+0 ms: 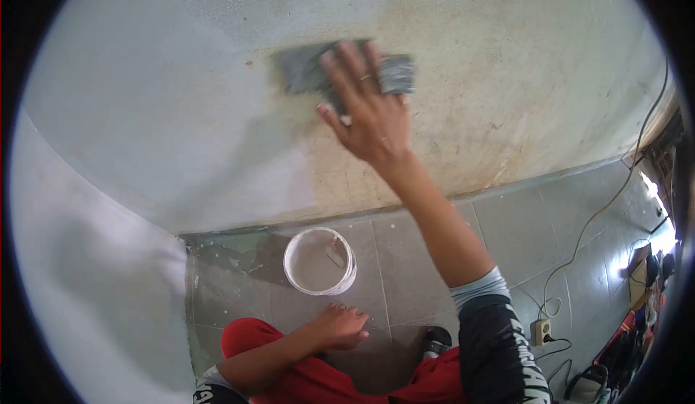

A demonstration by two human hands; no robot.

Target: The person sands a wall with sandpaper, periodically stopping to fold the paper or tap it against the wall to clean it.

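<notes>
From where I stand, the lower left of the frame shows one knee in red trousers (250,335), the left forearm laid across it. Next comes a white bucket (346,282), left of centre, upright on the grey tiled floor (405,281), with a small pale object leaning inside it; I cannot identify that object. The left hand (340,326) hangs just below the bucket in the frame, fingers loosely bent; this grip is released and nothing is seen in it.

In the upper middle, a grey sheet (301,69) lies against the wall (463,71), near where the paler surface on the left meets the yellowed surface on the right. Its long axis runs roughly left to right, across the line of the fingers. The right hand (367,107) is directly on it, clearly the nearer of the two; the left is well apart, lower down. The right grip has hold of the sheet, fingers fairly straight and pressed to it. The longer part extends to the left of the fingers; a shorter end shows on the right, seemingly over the outer fingers. Blur hides exactly how it is tucked.

Further right: a dark sleeve (492,353) with white lettering, then a socket block (542,331) on the floor, lower right.
</notes>
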